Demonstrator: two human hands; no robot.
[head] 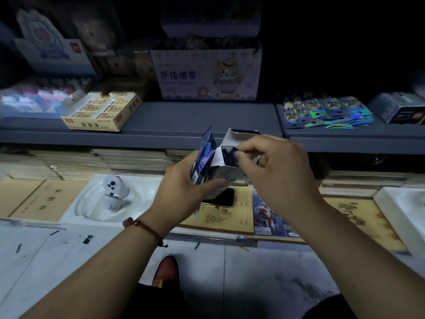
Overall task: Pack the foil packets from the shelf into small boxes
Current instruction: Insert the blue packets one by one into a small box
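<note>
In mid-air over the low surface [345, 210], a small box [230, 174] is held w/ its top open, lid flap tipped up & back. The left hand [184, 183] grips it low down, thumb laid across the box's front, & the same hand's curled fingers hold a bunch of blue foil packets [204, 155] upright just left of the box, touching its white side flap. The right hand [276, 171] is at the box's mouth: thumb & forefinger pinch one dark packet [231, 155] that stands partly inside the box, other fingers curled loosely behind. How many are already in the box: can't tell.

Behind the box & to its right, more shiny packets [326, 111] lie fanned in an overlapping row on the grey shelf [195, 116]; further right of the box sits a dark carton [395, 107]. Straight behind the box, well apart, stands a pale carton [207, 74] printed "FINGER BANDAGE" w/ a cartoon bear. Behind & left of the box is an open yellow tray [103, 111] of small packs.

Under the box a black phone [220, 196] lies on a tan notebook [230, 217], partly hidden by the left hand. Below & left of the box a white controller [112, 185] sits in a white moulded holder. A red cord bracelet [147, 226] is on the left wrist. Well below the box, a red & black shoe [166, 270] rests on the pale floor
</note>
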